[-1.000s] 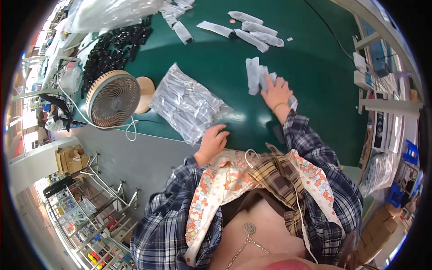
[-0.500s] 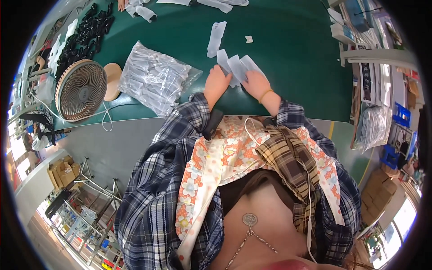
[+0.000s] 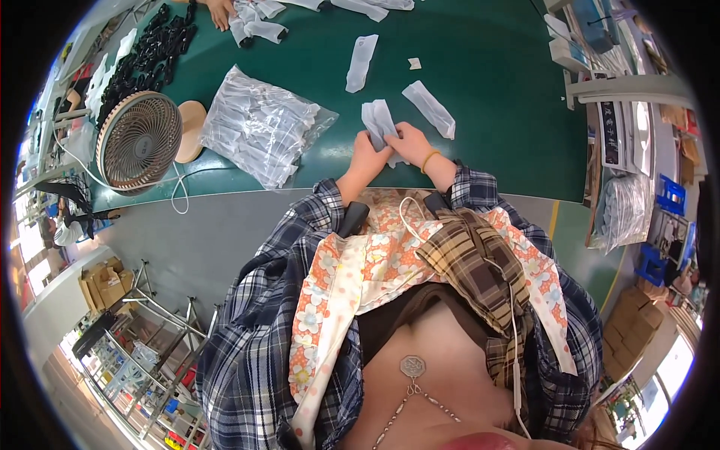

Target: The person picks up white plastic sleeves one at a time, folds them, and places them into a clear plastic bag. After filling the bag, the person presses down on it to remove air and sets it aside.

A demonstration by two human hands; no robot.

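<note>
Whitish-grey plastic packets (image 3: 377,118), gathered as a small bundle, are located just to the right of the large clear bag (image 3: 259,124), above the near edge of the green tabletop (image 3: 495,150). Left hand (image 3: 369,155): positioned to the right of the bag; fingers closed, gripping the lower left part of the bundle. Right hand (image 3: 410,144): positioned farther to the right of the bag; fingers bent inward and closed on the lower right part of the same bundle. The hands meet at the bundle, and some fingertips are hidden. The number of packets held cannot be determined.

Remaining items, referenced to the bag:
- One upright-lying packet (image 3: 361,63): to the right and slightly beyond.
- One slanted packet (image 3: 429,109): well to the right.
- Small pale scrap (image 3: 414,64): to the right and slightly beyond.
- Fan (image 3: 139,142): to the left, its round tan base (image 3: 192,131) just beside the bag.
- Pile of black parts (image 3: 150,56): beyond and to the left.
- Packet cluster (image 3: 259,28): beyond, with a co-worker's hand (image 3: 220,13) at its left side; that hand's grip cannot be determined.
</note>
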